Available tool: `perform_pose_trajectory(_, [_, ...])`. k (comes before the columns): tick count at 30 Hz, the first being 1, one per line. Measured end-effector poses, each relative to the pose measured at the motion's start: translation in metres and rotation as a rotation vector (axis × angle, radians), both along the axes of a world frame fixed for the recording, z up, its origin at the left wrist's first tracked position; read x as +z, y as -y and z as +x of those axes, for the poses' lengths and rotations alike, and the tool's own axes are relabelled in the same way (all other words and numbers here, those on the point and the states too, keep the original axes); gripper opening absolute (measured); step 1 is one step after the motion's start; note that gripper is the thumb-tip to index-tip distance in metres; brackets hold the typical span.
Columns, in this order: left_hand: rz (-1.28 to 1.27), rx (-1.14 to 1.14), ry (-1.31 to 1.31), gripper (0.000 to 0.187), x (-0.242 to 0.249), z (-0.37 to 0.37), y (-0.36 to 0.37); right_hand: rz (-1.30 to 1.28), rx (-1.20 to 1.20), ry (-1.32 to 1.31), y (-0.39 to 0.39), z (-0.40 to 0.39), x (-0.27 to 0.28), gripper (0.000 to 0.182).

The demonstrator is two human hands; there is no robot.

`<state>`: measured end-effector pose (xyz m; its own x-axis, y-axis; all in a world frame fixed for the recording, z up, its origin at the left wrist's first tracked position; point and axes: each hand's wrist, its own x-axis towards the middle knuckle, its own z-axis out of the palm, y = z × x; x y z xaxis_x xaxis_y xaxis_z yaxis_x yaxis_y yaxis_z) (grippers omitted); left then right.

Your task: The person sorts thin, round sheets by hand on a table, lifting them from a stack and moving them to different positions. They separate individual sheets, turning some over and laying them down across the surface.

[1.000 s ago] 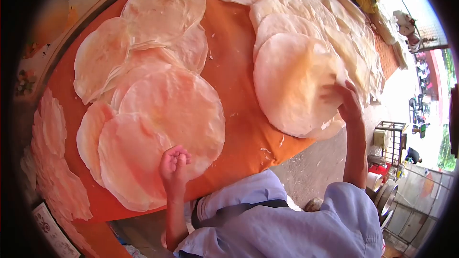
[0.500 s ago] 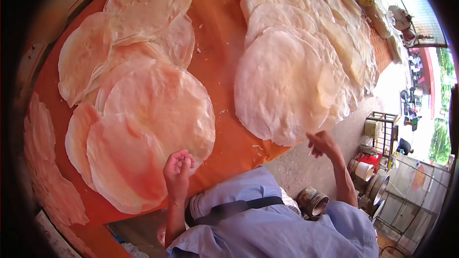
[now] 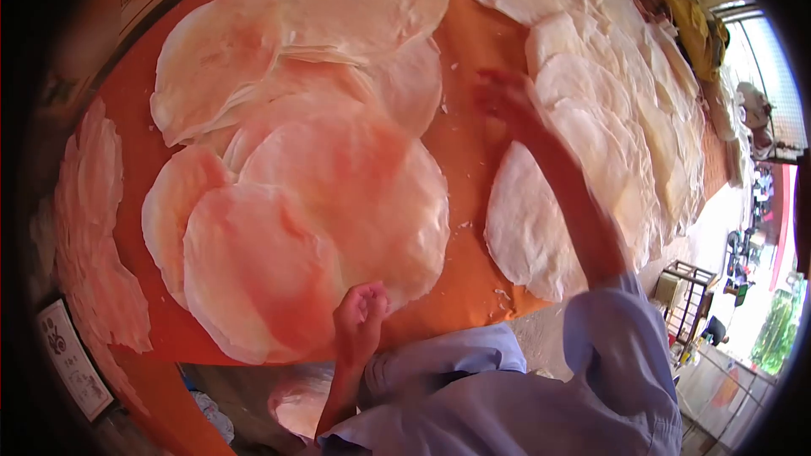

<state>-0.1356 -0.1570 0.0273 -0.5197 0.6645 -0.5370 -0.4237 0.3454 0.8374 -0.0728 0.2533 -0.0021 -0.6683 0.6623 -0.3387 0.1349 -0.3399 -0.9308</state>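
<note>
Large thin pale round sheets [image 3: 346, 194] lie overlapped on the left part of the orange table [image 3: 465, 287]. Another pile of whitish sheets [image 3: 528, 219] spreads over the right part. My left hand [image 3: 361, 308] is closed with curled fingers near the table's front edge, beside the lower rim of the left sheets; whatever it may hold is hidden. My right hand [image 3: 504, 95] reaches over the orange strip between the piles, blurred, its fingers apparently apart, and my forearm crosses above the right pile.
Torn strips of sheet [image 3: 93, 228] lie at the table's far left, above a framed sign [image 3: 74, 359]. More sheets [image 3: 296, 401] show below the front edge. A metal rack [image 3: 688, 295] stands at the right. Yellow cloth [image 3: 693, 25] is at the upper right.
My right hand has moved from the front edge of the right pile up to the gap between the piles. The view has shifted, and my left hand stays curled near the front edge.
</note>
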Motion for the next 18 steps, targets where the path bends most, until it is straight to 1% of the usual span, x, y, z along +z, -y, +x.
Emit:
perform_pose_trajectory(1, [-0.021, 0.045, 0.003, 0.018, 0.0, -0.001, 0.001, -0.073, -0.096, 0.023, -0.018, -0.036, -0.002, 0.03])
perform_pose_trajectory(2, [-0.041, 0.09, 0.004, 0.017, 0.001, -0.002, 0.002, -0.098, -0.116, 0.041, -0.033, -0.063, -0.003, 0.032])
perform_pose_trajectory(3, [-0.062, 0.134, 0.004, 0.016, 0.001, -0.004, 0.004, -0.125, -0.137, 0.057, -0.047, -0.086, -0.004, 0.035])
perform_pose_trajectory(6, [-0.051, 0.2, -0.038, 0.015, 0.002, -0.01, 0.005, -0.233, -0.338, 0.144, -0.081, -0.139, -0.025, 0.039])
perform_pose_trajectory(9, [-0.054, 0.203, -0.028, 0.018, -0.001, -0.015, 0.005, -0.268, -0.351, 0.284, -0.107, -0.159, -0.036, 0.042])
perform_pose_trajectory(11, [-0.039, 0.225, -0.001, 0.018, -0.004, -0.014, 0.004, -0.186, -0.28, 0.348, -0.116, -0.161, -0.043, 0.043])
perform_pose_trajectory(13, [-0.016, 0.216, 0.008, 0.018, -0.005, -0.014, 0.002, -0.034, -0.244, 0.331, -0.105, -0.164, -0.029, 0.043])
perform_pose_trajectory(15, [0.014, 0.19, 0.001, 0.019, -0.005, -0.014, 0.0, 0.186, -0.226, 0.234, -0.082, -0.17, -0.014, 0.043])
perform_pose_trajectory(18, [0.036, 0.205, 0.03, 0.018, -0.005, -0.012, -0.005, -0.117, -0.216, 0.235, -0.078, -0.183, -0.014, 0.038])
